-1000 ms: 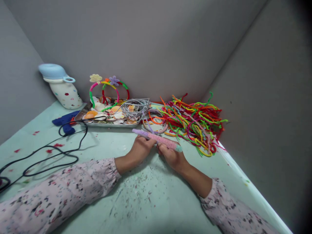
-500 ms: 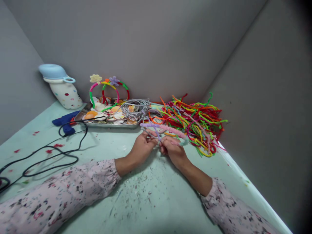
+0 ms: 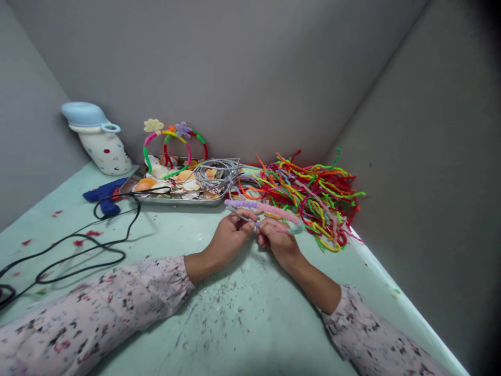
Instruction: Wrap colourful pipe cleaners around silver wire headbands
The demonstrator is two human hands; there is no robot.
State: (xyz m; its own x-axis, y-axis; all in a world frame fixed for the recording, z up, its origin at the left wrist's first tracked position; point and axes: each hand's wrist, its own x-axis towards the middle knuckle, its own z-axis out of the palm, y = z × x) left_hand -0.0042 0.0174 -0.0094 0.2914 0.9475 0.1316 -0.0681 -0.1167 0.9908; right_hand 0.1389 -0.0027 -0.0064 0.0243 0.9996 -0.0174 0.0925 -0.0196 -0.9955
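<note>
My left hand [image 3: 229,237] and my right hand [image 3: 279,244] meet at the middle of the pale green table [image 3: 219,324], fingers pinched close together. Between them they hold a curved headband [image 3: 266,210] wrapped in purple, pink and pale blue fuzzy wire, its arc rising just beyond the fingertips. My left fingers grip the purple end, my right fingers the pink part. A heap of coloured fuzzy wires [image 3: 313,196] lies right behind my right hand.
A metal tray [image 3: 172,197] with shells, grey wire and two finished flowered headbands [image 3: 172,141] stands at the back. A blue glue gun [image 3: 105,196] with a black cord [image 3: 78,250] lies left, beside a spotted white-and-blue jug [image 3: 99,138]. Grey walls close in behind and right.
The wrapped headband lay flat across my fingers a second ago; now it is turned so its arc shows, and both hands have shifted slightly toward the wire heap.
</note>
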